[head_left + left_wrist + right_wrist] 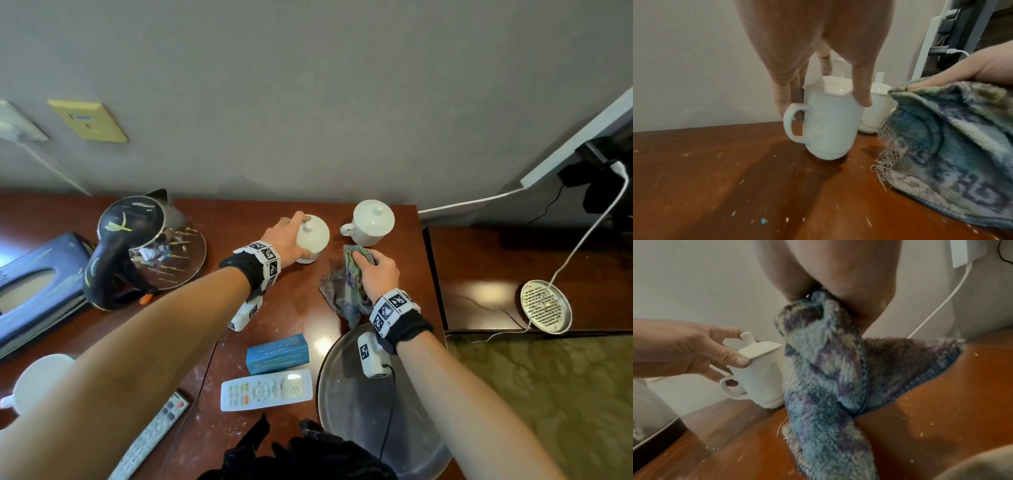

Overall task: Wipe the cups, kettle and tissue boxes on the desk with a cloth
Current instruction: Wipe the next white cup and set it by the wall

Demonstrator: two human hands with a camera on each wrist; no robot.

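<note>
A reddish-brown wooden tabletop (pixel 284 308), flecked with pale specks, fills the lower half of the head view below a grey wall. At left lies a dark blue tissue box (pixel 37 274); just right of it stands a shiny steel kettle with a black handle (pixel 137 246), streaked with yellow marks. A round grey metal tray (pixel 346 394) sits at lower centre-right. In the middle of the frame, the left hand (pixel 286 240) grips a lidded white ceramic cup (pixel 313 236) from above, thumb and fingers curled round its rim, and the cup tilts on its base. Another white lidded cup (pixel 371 222) stands upright to its right, apart from it. The right hand (pixel 376 270) clutches a fuzzy blue, purple and green cloth (pixel 342 291), which hangs to the tabletop beside the tilted cup. Toward the bottom lie a white remote control (pixel 267 389), a small blue box (pixel 277 353) above it and a grey remote (pixel 150 435) at lower left.
</note>
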